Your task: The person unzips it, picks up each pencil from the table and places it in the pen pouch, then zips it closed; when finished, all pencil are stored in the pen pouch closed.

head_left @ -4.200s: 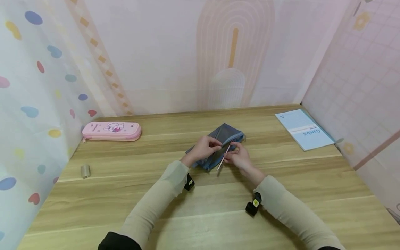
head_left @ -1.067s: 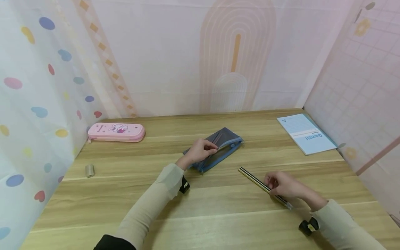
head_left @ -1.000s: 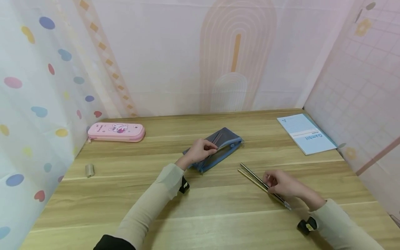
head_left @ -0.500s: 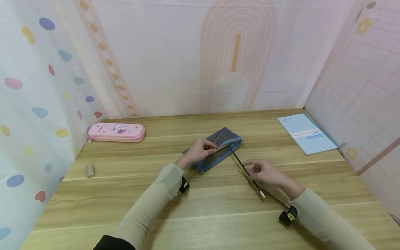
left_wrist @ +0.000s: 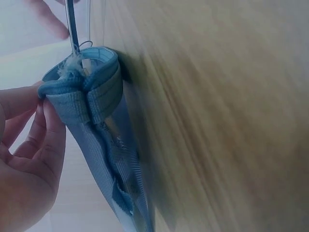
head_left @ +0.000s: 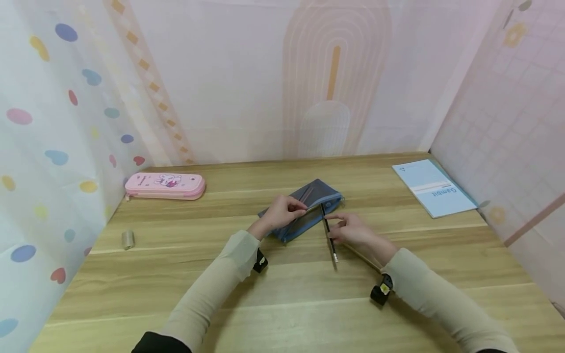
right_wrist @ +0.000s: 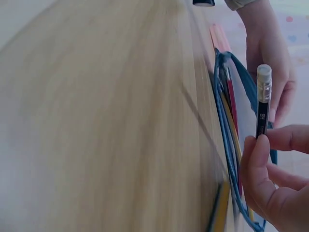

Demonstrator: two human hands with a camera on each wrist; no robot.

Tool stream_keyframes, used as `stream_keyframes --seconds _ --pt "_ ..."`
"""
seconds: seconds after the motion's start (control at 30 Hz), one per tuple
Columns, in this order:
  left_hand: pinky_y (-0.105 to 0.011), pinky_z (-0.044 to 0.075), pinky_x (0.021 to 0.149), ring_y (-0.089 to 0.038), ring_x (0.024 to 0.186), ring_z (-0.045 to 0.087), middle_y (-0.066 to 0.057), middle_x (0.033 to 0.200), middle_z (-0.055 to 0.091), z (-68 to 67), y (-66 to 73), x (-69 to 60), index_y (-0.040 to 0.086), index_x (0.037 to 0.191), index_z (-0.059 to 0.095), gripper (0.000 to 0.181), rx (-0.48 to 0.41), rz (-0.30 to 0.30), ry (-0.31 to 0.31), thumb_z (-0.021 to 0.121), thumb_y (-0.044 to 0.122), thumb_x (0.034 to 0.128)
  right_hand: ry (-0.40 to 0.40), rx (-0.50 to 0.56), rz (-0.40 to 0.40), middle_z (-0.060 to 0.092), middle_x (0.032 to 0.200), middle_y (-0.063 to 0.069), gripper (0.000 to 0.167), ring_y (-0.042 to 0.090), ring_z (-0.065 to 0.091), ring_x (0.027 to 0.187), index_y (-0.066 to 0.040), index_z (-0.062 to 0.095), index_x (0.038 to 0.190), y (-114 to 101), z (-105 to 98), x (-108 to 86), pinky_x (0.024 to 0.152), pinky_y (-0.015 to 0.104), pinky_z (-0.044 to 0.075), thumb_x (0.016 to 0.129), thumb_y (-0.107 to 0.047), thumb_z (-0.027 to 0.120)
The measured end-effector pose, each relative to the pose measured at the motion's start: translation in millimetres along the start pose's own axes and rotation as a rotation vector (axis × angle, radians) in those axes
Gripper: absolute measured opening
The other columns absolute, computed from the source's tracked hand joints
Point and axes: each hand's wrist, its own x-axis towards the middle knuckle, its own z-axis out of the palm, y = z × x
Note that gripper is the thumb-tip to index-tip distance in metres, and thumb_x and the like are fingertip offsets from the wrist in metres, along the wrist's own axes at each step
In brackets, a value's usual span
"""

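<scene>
A blue-grey zip pouch (head_left: 318, 193) lies at mid-table with its mouth parted. My left hand (head_left: 282, 214) pinches the upper edge of that mouth between thumb and fingers. Between thumb and fingertips, my right hand (head_left: 355, 234) holds a black pencil (right_wrist: 262, 108), its white eraser end towards me and its far end at the pouch's opening. Inside the pouch, the right wrist view shows a red pencil (right_wrist: 232, 104) and a yellow one. A gold-and-black pencil (head_left: 364, 258) lies on the table, partly hidden beneath my right hand and wrist.
At the back left lies a pink pencil case (head_left: 165, 186) with a rabbit print. A small grey cylinder (head_left: 127, 239) stands near the left edge. A light-blue notebook (head_left: 434, 189) lies at the back right. Patterned cloth walls (head_left: 229, 83) border the table.
My right hand took the black pencil from beside the gold one and brought it left to the pouch's opening. My left hand has stayed on the pouch edge.
</scene>
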Motion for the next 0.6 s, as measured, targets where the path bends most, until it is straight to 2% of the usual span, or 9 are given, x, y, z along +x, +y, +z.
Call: stream_keyframes --seconds 0.17,0.23,0.4,0.43,0.6 --pt "-0.022 0.043 0.056 -0.012 0.064 0.051 -0.005 0.083 0.064 -0.9 -1.1 -2.3 0.007 0.097 0.069 0.019 -0.023 0.009 0.007 0.060 0.018 0.0848 0.037 0.111 0.013 0.059 0.103 0.026 0.054 0.012 0.061 0.074 -0.001 0.039 0.132 -3.1 14.3 7.6 0.070 0.030 0.052 0.081 0.000 0.055" --pt "-0.022 0.044 0.056 -0.011 0.064 0.052 -0.004 0.082 0.064 -1.2 -1.1 -3.8 0.007 0.096 0.069 0.019 -0.027 0.033 0.016 0.060 0.020 0.0849 0.055 0.151 0.015 0.060 0.102 0.026 0.054 0.010 0.060 0.073 -0.001 0.038 0.132 -4.0 19.4 10.0 0.071 0.029 0.052 0.081 0.002 0.055" --pt "-0.022 0.045 0.057 -0.012 0.066 0.053 -0.004 0.084 0.064 -1.3 0.6 -2.7 0.008 0.096 0.069 0.019 -0.022 0.012 0.015 0.060 0.019 0.0847 0.137 0.222 0.010 0.063 0.078 0.010 0.052 0.007 0.058 0.064 0.000 0.038 0.131 -5.6 27.9 13.9 0.069 0.026 0.051 0.081 0.004 0.054" --pt "-0.023 0.045 0.058 -0.013 0.067 0.053 -0.005 0.085 0.064 -1.3 0.7 -1.5 0.008 0.097 0.069 0.019 -0.025 -0.014 0.011 0.060 0.019 0.0845 0.151 0.228 0.004 0.063 0.075 0.006 0.052 0.007 0.058 0.062 0.001 0.038 0.131 -5.8 29.3 14.2 0.069 0.026 0.051 0.081 0.004 0.054" --pt "-0.021 0.043 0.056 -0.012 0.064 0.051 -0.005 0.084 0.065 -2.2 2.2 1.0 0.008 0.097 0.069 0.018 -0.020 -0.032 0.009 0.060 0.017 0.0841 0.209 0.270 -0.023 0.062 0.073 0.005 0.054 0.007 0.058 0.060 0.003 0.037 0.130 -5.7 37.4 16.0 0.065 0.024 0.051 0.079 0.007 0.055"
